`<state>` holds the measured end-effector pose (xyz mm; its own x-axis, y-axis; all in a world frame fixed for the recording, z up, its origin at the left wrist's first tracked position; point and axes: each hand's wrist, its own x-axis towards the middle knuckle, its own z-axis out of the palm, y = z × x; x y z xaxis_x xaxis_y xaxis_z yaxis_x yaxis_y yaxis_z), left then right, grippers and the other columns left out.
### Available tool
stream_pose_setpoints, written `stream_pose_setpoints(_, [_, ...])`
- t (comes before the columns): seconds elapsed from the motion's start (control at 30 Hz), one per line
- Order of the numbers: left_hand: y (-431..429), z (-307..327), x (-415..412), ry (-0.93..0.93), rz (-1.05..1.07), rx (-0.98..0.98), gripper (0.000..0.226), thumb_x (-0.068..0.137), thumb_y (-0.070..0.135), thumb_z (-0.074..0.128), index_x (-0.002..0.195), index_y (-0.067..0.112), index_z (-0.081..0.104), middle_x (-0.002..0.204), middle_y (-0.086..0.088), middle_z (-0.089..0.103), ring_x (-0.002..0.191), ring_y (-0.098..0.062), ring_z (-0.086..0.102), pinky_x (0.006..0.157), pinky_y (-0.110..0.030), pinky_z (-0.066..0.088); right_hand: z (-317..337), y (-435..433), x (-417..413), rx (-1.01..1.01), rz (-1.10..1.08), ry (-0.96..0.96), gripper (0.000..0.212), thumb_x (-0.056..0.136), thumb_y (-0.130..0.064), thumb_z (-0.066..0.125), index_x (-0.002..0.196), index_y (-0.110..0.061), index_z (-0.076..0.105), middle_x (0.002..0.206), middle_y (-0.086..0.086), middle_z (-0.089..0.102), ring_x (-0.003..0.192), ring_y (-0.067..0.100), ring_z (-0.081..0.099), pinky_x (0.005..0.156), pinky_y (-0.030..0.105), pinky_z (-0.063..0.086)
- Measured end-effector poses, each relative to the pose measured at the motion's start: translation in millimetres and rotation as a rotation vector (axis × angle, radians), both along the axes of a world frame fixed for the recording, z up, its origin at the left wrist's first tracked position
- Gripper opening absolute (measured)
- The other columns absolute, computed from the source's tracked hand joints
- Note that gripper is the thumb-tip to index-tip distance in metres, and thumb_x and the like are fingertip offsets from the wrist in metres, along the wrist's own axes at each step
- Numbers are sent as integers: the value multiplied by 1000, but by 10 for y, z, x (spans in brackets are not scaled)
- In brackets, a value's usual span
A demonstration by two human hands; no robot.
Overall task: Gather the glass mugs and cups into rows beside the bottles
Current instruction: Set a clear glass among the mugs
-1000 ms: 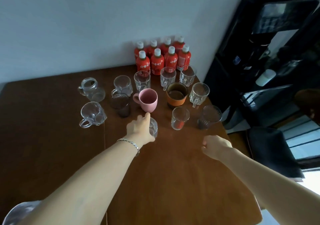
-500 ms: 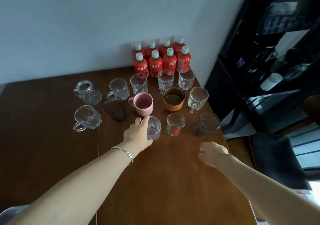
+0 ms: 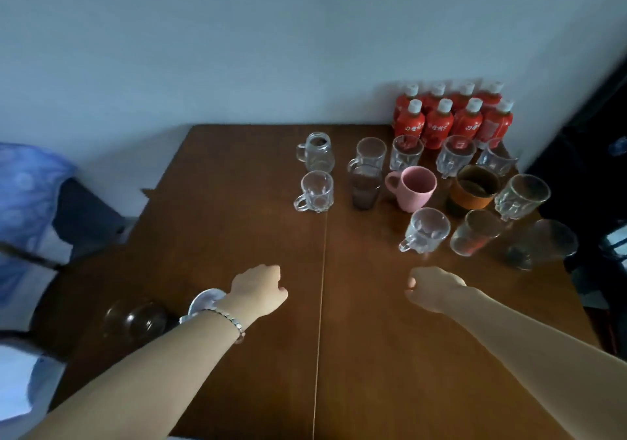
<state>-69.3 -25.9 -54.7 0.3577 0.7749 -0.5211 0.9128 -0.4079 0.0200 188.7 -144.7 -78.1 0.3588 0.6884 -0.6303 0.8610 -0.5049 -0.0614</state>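
Several red bottles [image 3: 453, 117] stand in the table's far right corner. Cups sit in rows before them: clear glass mugs [image 3: 405, 152], a pink mug [image 3: 412, 188] and an orange-banded cup [image 3: 475, 186]. The nearest row holds a clear handled mug [image 3: 425, 231], a tumbler [image 3: 475, 236] and a dark glass [image 3: 543, 244]. Two clear mugs [image 3: 315, 190] stand apart to the left. My left hand [image 3: 259, 290] hovers over the table with loosely curled fingers and holds nothing. My right hand [image 3: 434, 290], also loosely curled, is just short of the handled mug.
A dark glass cup [image 3: 135, 319] and a pale cup [image 3: 205, 304] stand near the table's left edge, the pale one partly behind my left wrist. A blue-patterned cloth [image 3: 23, 202] lies beyond the left edge. The brown table [image 3: 237, 202] meets the wall.
My left hand let go of the clear handled mug beside the tumbler and drew back toward me. The view swung left, bringing two cups at the left into sight.
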Motion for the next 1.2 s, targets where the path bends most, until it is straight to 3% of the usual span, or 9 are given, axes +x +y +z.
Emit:
stream_pose_setpoints(0.13, [37, -116, -684, 39, 28, 39, 65, 85, 51, 56, 138, 18, 40, 138, -6, 46, 126, -27, 46, 100, -40, 42, 16, 256, -572, 29, 60, 9, 36, 95, -36, 46, 128, -22, 54, 130, -1, 59, 119, 20, 57, 90, 30, 47])
stream_pose_setpoints(0.23, [50, -209, -956, 85, 10, 30, 79, 79, 50, 64, 144, 22, 29, 147, -7, 33, 133, -28, 38, 104, -40, 38, 50, 355, -873, 44, 66, 1, 36, 95, -37, 45, 128, -23, 54, 129, -1, 59, 119, 21, 57, 90, 31, 47])
stream_pose_setpoints(0.37, [99, -301, -1146, 49, 49, 7, 84, 81, 37, 70, 148, 27, 20, 141, -8, 38, 126, -26, 48, 98, -36, 45, 57, 369, -1065, 52, 39, -2, 36, 95, -37, 46, 126, -24, 55, 128, -1, 59, 118, 21, 57, 90, 31, 47])
stream_pose_setpoints(0.53, [154, -280, -1101, 15, -20, 20, 85, 76, 43, 71, 145, 26, 25, 134, -7, 43, 117, -24, 55, 89, -31, 51, 66, 163, -1012, 22, -52, -12, 34, 94, -36, 46, 125, -25, 56, 126, -3, 60, 116, 20, 58, 91, 31, 48])
stream_pose_setpoints(0.93, [168, -35, 691, -146, -137, -14, 81, 69, 48, 72, 137, 26, 33, 126, -7, 46, 111, -26, 58, 82, -33, 49, 115, -317, -74, -2, -234, -54, 33, 93, -35, 46, 122, -24, 58, 123, -4, 62, 115, 19, 58, 91, 30, 48])
stream_pose_setpoints(1.2, [275, -127, 1838, -144, -104, 17, 86, 72, 46, 74, 142, 23, 29, 133, -13, 44, 121, -31, 52, 91, -38, 48, 3, -412, 611, -11, -267, -3, 35, 95, -37, 46, 126, -24, 55, 127, -3, 59, 118, 20, 57, 92, 31, 47])
